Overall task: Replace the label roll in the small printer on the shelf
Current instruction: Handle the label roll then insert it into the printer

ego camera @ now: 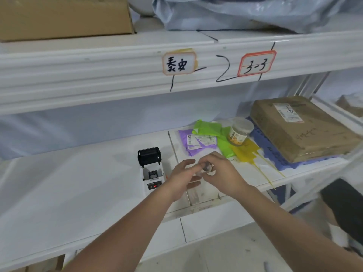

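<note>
A small white label printer (151, 171) stands on the white shelf (78, 183) with its black lid flipped up and its roll bay exposed. Just right of it, both my hands meet above the shelf. My right hand (220, 173) pinches a small label roll (207, 167) with a dark core between its fingertips. My left hand (182, 178) touches the same roll from the left, fingers partly spread. Most of the roll is hidden by my fingers.
Behind my hands lie purple (196, 143) and green (212, 132) mailer bags, a clear plastic jar (240, 132), a yellow bag (245, 150) and a brown parcel (300, 128) on a blue mat. The upper shelf beam (117, 75) carries two handwritten labels.
</note>
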